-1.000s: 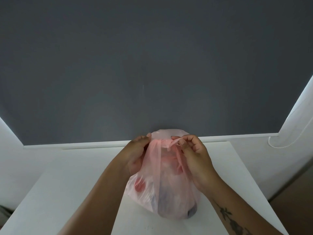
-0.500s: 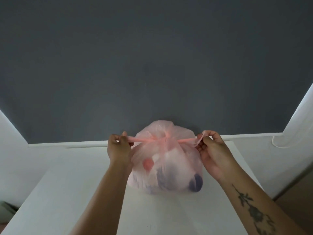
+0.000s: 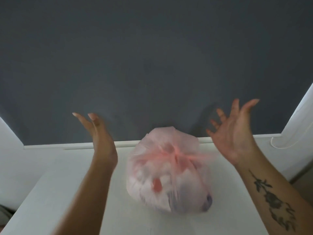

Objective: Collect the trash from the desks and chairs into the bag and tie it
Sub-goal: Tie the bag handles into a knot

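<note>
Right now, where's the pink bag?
In the head view the pink bag sits knotted on the white desk, just right of centre, between the raised open left hand and right hand, touching neither.

Left hand [image 3: 100, 133] raised, fingers [image 3: 81, 118] spread; right hand [image 3: 237, 133] likewise.

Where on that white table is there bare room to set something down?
The white table is bare left of the left forearm, and also near the front edge below the pink bag. It is tighter between the bag and the right forearm. Both hands, left and right, hover open.
</note>
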Motion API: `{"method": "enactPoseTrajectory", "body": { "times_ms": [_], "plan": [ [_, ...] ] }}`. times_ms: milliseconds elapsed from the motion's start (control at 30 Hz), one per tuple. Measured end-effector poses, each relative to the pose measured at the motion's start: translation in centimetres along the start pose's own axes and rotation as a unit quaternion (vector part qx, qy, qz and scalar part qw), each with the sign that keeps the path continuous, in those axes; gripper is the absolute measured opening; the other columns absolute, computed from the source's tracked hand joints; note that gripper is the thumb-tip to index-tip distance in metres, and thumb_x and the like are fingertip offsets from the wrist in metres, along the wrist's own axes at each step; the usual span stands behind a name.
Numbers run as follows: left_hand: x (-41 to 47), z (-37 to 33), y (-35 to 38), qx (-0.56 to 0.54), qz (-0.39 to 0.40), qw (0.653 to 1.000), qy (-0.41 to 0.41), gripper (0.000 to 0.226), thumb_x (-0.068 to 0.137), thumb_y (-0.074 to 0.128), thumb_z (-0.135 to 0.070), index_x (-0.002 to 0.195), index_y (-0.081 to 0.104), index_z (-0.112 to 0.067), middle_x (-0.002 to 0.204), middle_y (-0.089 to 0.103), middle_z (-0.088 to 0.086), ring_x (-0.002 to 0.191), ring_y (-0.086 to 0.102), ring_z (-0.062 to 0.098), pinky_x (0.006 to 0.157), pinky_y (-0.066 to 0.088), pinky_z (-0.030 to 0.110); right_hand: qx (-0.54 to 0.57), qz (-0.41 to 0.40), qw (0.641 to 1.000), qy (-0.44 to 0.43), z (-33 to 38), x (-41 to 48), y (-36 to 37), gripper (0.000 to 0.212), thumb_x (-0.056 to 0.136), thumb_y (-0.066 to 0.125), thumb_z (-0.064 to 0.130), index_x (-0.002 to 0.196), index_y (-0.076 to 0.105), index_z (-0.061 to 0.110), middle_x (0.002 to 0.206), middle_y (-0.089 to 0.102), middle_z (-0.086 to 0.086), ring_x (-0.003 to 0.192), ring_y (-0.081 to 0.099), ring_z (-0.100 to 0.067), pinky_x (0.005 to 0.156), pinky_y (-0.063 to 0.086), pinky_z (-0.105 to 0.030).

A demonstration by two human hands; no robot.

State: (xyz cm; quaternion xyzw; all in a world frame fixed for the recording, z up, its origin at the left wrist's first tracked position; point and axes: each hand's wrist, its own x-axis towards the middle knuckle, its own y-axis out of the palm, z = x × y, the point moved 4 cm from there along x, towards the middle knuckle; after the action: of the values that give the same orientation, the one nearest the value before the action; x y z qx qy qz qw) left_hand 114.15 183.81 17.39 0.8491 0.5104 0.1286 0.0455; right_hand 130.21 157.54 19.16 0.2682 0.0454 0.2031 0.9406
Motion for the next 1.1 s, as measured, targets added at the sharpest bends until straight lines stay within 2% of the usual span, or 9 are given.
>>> {"method": "enactPoseTrajectory", "body": {
  "times_ms": [167,300,400,500,600,700,767,900,1100],
  "plan": [
    [0.5,-0.8,0.2,0.033,0.075,0.997,0.009,0.079,0.083,0.024,-0.081,0.144,-0.02,-0.06,0.164,-0.012,-0.026,0.14,0.007,-0.008,0.121,0.008,0.06,-0.188,0.043,0.98,-0.041,0.2,-0.8,1.2,0.116,0.04,0.036,0.1,0.144,0.004,0.061,0.163,0.008,0.017,0.15,0.009,-0.014,0.12,0.008,-0.05],
    [-1.2,2.2,0.5,0.103,0.15,0.983,0.019,0.091,0.075,0.029,-0.083,0.148,-0.018,-0.056,0.155,-0.013,-0.038,0.149,0.003,-0.003,0.123,0.01,0.044,-0.319,0.063,0.945,-0.029,-2.1,-2.6,1.2,0.105,0.044,0.042,0.1,0.138,0.008,0.07,0.16,0.013,0.025,0.136,0.023,0.006,0.114,0.018,-0.036],
    [-2.3,5.5,-0.3,0.165,0.207,0.964,0.006,0.096,0.072,0.033,-0.089,0.151,-0.009,-0.055,0.154,-0.006,-0.038,0.153,0.004,0.001,0.124,0.011,0.038,-0.399,0.032,0.916,0.013,-3.7,-3.9,0.1,0.094,0.051,0.046,0.097,0.135,0.012,0.074,0.158,0.016,0.028,0.141,0.025,-0.002,0.11,0.024,-0.036],
    [-4.1,9.5,-1.3,0.263,0.259,0.929,-0.016,0.102,0.061,0.038,-0.096,0.149,0.001,-0.06,0.166,0.0,-0.019,0.155,0.006,0.011,0.125,0.013,0.043,-0.459,-0.009,0.887,0.051,-6.7,-5.4,-1.5,0.083,0.071,0.059,0.075,0.143,0.021,0.061,0.158,0.022,0.019,0.142,0.027,-0.009,0.11,0.029,-0.035],
    [-6.8,13.1,-1.7,0.304,0.304,0.9,-0.072,0.09,0.059,0.041,-0.085,0.142,0.013,-0.063,0.168,-0.001,-0.007,0.154,0.012,0.023,0.123,0.02,0.045,-0.619,-0.005,0.785,0.039,-10.9,-7.7,-1.6,0.095,0.063,0.062,0.077,0.146,0.031,0.042,0.158,0.022,0.011,0.141,0.025,-0.017,0.114,0.03,-0.041],
    [-7.1,14.6,-1.9,0.268,0.298,0.912,-0.089,0.091,0.061,0.044,-0.08,0.146,0.028,-0.054,0.163,0.013,-0.007,0.146,0.032,0.026,0.119,0.031,0.042,-0.728,-0.049,0.679,-0.083,-12.2,-9.1,0.3,0.067,0.07,0.051,0.066,0.121,0.054,0.022,0.131,0.05,0.0,0.103,0.043,-0.026,0.079,0.043,-0.034],
    [-6.8,14.8,-1.2,0.253,0.299,0.916,-0.082,0.087,0.064,0.05,-0.076,0.146,0.033,-0.05,0.158,0.022,-0.006,0.139,0.043,0.026,0.115,0.037,0.042,-0.743,-0.074,0.653,-0.131,-11.5,-9.1,1.4,0.046,0.082,0.051,0.05,0.108,0.058,0.013,0.107,0.058,-0.005,0.084,0.041,-0.021,0.063,0.032,-0.021],
    [-8.2,14.2,0.8,0.236,0.301,0.922,-0.063,0.081,0.067,0.051,-0.073,0.142,0.032,-0.053,0.154,0.025,-0.006,0.137,0.044,0.026,0.113,0.04,0.043,-0.724,-0.079,0.668,-0.155,-10.3,-9.7,0.9,0.01,0.094,0.055,0.022,0.096,0.05,0.014,0.088,0.044,0.006,0.077,0.04,-0.016,0.056,0.025,-0.016],
    [-13.7,12.2,6.4,0.209,0.345,0.915,-0.031,0.081,0.066,0.05,-0.067,0.143,0.038,-0.046,0.151,0.023,-0.013,0.136,0.042,0.023,0.11,0.04,0.04,-0.645,-0.136,0.729,-0.181,-4.8,-12.0,-3.7,0.011,0.096,0.047,0.015,0.088,0.04,0.019,0.081,0.044,0.005,0.07,0.044,-0.01,0.06,0.033,-0.021]
  ]
}}
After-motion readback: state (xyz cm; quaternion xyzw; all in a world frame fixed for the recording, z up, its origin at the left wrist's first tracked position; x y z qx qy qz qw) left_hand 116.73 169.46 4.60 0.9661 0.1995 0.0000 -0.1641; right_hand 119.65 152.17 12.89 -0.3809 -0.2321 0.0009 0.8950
